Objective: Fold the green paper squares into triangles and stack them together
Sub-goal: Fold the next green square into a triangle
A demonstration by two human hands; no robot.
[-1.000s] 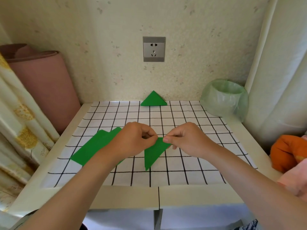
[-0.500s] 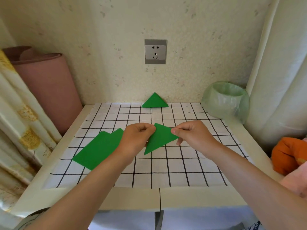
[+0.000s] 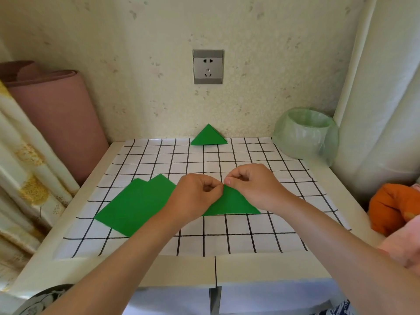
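Both hands are drawn together over the middle of the gridded sheet (image 3: 250, 235), knuckles nearly touching, each pinching the same top corner of one green triangle (image 3: 231, 202). Just left of the left hand (image 3: 195, 196), and partly under its wrist, lies a loose pile of flat green squares (image 3: 136, 205) (at least two, going by the two offset corners at its far side). The left hand's thumb and forefinger curl onto the triangle's peak, and its palm hides the triangle's left part. The right hand (image 3: 254, 185) pinches that peak from the other side with its other fingers tucked in. The triangle's long edge runs along a grid line on the near side of the hands and appears to rest on the sheet. Well beyond the hands, at the far edge of the tabletop (image 3: 181, 269) against the wall, sits a finished triangle (image 3: 208, 136). A lined bin (image 3: 304, 133) stands farther off, beyond and to the right of the right hand. The step in hand looks like the close of a fold, with the two corners matched at the peak and the crease not yet pressed. Next, one hand likely needs to keep those corners pinned while a finger runs along the long edge. After that the piece would go forward onto the finished triangle, its edges lined up, before the pile at the left is touched.
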